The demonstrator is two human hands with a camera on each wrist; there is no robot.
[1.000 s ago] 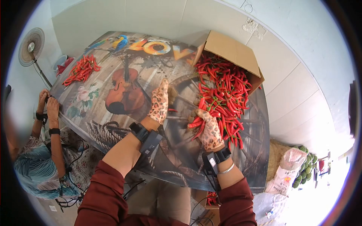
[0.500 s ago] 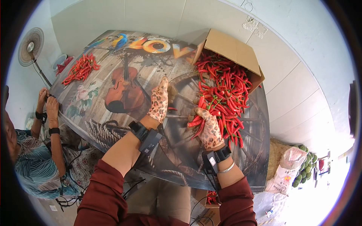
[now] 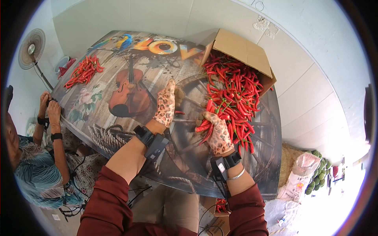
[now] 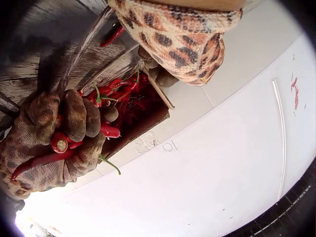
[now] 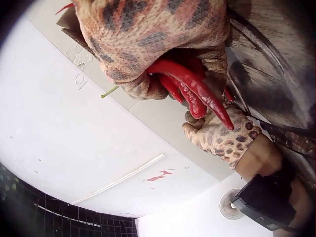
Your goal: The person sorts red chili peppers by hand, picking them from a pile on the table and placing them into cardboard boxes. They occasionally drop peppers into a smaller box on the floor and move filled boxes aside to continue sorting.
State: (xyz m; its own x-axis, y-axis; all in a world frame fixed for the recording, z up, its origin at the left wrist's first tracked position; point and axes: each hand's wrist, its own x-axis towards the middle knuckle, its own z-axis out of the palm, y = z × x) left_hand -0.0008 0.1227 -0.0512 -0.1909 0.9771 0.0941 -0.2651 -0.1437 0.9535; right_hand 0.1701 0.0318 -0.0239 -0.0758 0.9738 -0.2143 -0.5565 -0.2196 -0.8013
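Observation:
My right hand [image 3: 217, 135], in a leopard-print glove with dark fingertips, grips several red chillies [image 5: 192, 91] at the near left edge of the big chilli heap [image 3: 236, 98]. In the left wrist view, the right hand's fingers curl round those chillies [image 4: 47, 162], with tips and a green stem sticking out. My left hand [image 3: 166, 103], gloved alike, hovers over the table to the left of the heap, thumb pointing away from me. No chilli shows in it. A single chilli [image 3: 179, 113] lies on the table just to its right.
An open cardboard box [image 3: 244, 47] lies on its side at the far right, chillies spilling out. A smaller chilli pile [image 3: 84, 71] lies at the far left of the printed table [image 3: 189, 153]. Another person [image 3: 41, 169] sits at the left edge, near a fan [image 3: 31, 49].
Both my hands stay in place, the right still gripping chillies. The person at the left has come slightly further into view.

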